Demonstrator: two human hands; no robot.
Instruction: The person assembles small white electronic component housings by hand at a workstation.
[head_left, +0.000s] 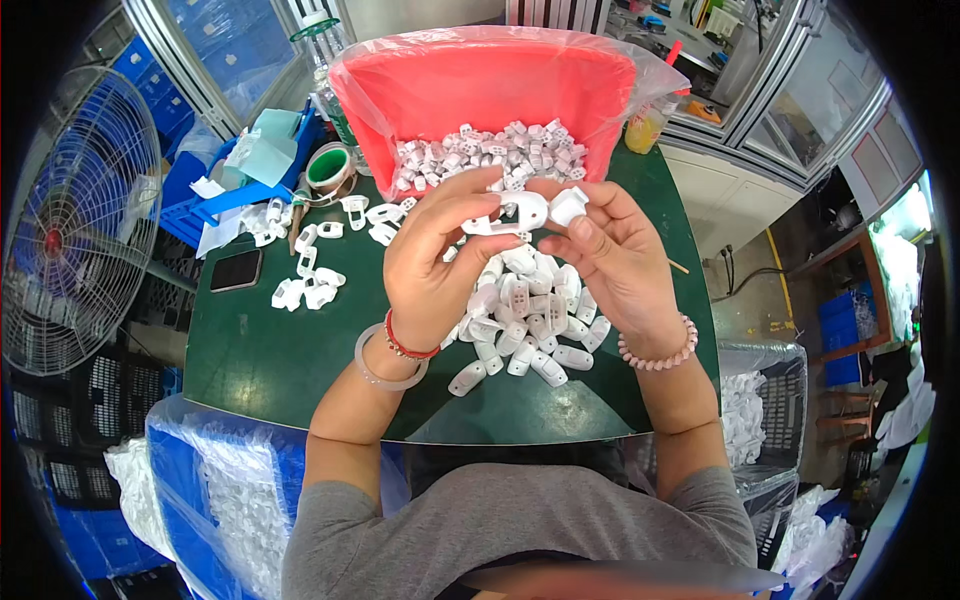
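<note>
Over the pile, my left hand (435,250) pinches a white plastic housing (532,212) with an opening in its middle. Close beside it, my right hand (625,265) grips a small white plastic block (568,206) between thumb and fingers. The two parts are very near each other; whether they touch I cannot tell. Below both hands lies a heap of rounded white plastic parts (548,368), several with small dark holes. Behind the hands, a red bin (480,85) lined with clear film holds many small white blocks (490,150).
Loose white parts (308,262) and a phone (236,271) lie on the green table (420,410) at left. Tape rolls (328,168), a blue tray (225,205) and a bottle (330,90) stand farther back. A fan (80,220) is far left; a yellow drink cup (650,125) stands right of the bin.
</note>
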